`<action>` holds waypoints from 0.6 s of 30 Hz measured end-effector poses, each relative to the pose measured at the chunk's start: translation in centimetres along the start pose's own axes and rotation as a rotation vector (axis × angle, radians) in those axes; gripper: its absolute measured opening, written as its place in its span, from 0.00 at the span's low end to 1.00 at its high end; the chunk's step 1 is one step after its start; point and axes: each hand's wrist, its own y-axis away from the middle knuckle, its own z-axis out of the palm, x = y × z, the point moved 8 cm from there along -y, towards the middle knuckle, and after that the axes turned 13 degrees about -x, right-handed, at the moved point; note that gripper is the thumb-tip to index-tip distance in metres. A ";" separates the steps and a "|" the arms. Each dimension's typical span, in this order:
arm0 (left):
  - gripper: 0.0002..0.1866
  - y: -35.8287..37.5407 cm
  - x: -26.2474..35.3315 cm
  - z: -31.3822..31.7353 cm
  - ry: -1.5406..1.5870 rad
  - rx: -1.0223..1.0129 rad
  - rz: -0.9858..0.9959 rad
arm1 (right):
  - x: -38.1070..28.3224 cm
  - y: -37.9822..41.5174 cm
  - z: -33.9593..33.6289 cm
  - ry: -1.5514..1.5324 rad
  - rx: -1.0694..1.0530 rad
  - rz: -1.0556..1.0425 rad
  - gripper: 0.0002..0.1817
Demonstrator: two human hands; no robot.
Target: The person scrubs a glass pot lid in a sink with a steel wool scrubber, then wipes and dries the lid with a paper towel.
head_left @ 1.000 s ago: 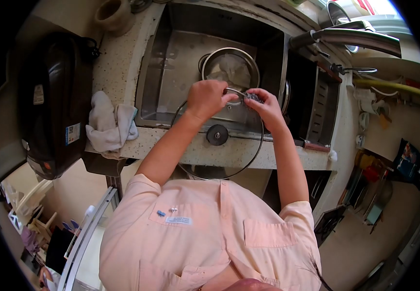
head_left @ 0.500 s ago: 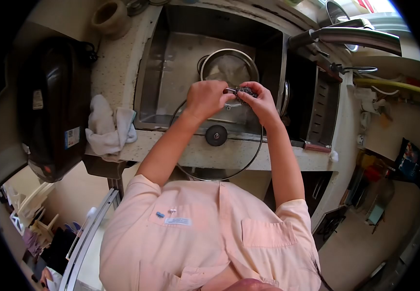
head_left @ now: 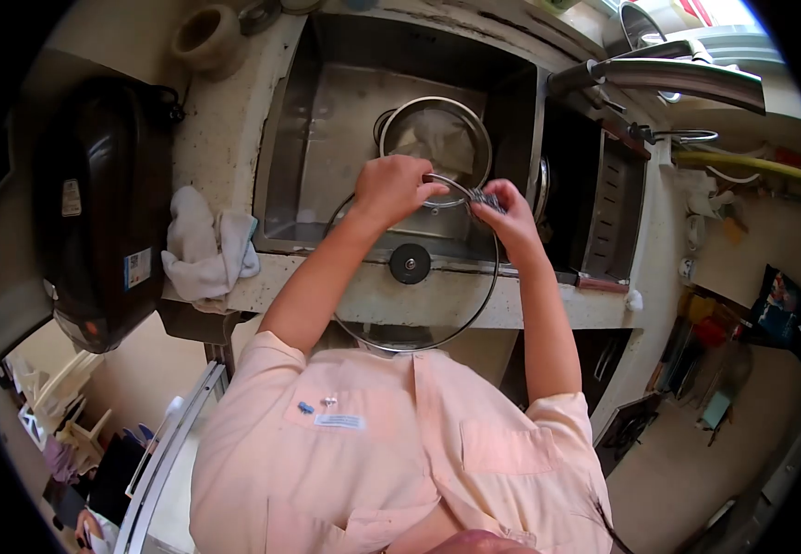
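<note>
My left hand (head_left: 393,192) grips the far rim of a glass pot lid (head_left: 410,264) with a black knob and a metal edge. The lid hangs over the sink's near edge, close to my body. My right hand (head_left: 511,218) is closed on a steel wool scourer (head_left: 487,199), which touches the lid's metal rim to the right of my left hand. Beyond my hands, a steel pot (head_left: 488,152) sits in the sink (head_left: 336,115). Something pale shows inside the pot, and I cannot make out what it is.
A faucet (head_left: 678,78) reaches in from the upper right. To the left on the counter lie a white cloth (head_left: 211,245) and a dark, glossy appliance (head_left: 100,203). A roll of tape (head_left: 205,39) stands at the back left. A dark second basin (head_left: 571,185) adjoins the sink.
My right hand with the scourer has moved right and slightly towards me along the rim. More of the rim shows between my hands. My left hand has barely moved.
</note>
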 end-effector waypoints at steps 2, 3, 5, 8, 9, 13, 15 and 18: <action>0.17 -0.3 -0.1 -0.1 0.018 0.003 -0.010 | 0.4 1.3 -0.4 -0.062 0.031 0.047 0.13; 0.17 -0.2 -0.1 -0.2 0.026 0.007 -0.015 | 0.0 0.8 -0.2 0.010 0.029 0.040 0.13; 0.17 0.3 -0.1 0.1 0.024 -0.005 -0.030 | -0.7 -0.9 0.7 0.090 0.004 0.011 0.13; 0.16 0.2 -0.3 -0.1 0.013 -0.005 -0.050 | -1.5 -2.5 1.7 0.080 -0.066 -0.018 0.13; 0.16 0.1 -0.3 0.0 0.016 -0.010 -0.048 | -1.0 -2.1 1.3 0.026 -0.074 0.019 0.13; 0.14 -0.6 0.4 0.3 -0.013 -0.034 0.032 | -0.3 -1.1 -0.4 0.034 -0.050 0.065 0.14; 0.13 -0.4 0.6 0.6 -0.015 0.009 0.100 | -1.1 -1.5 0.6 0.043 -0.047 0.065 0.13; 0.12 -0.3 0.6 0.3 -0.012 0.018 0.118 | -3.6 -4.1 3.4 0.246 -0.121 -0.081 0.13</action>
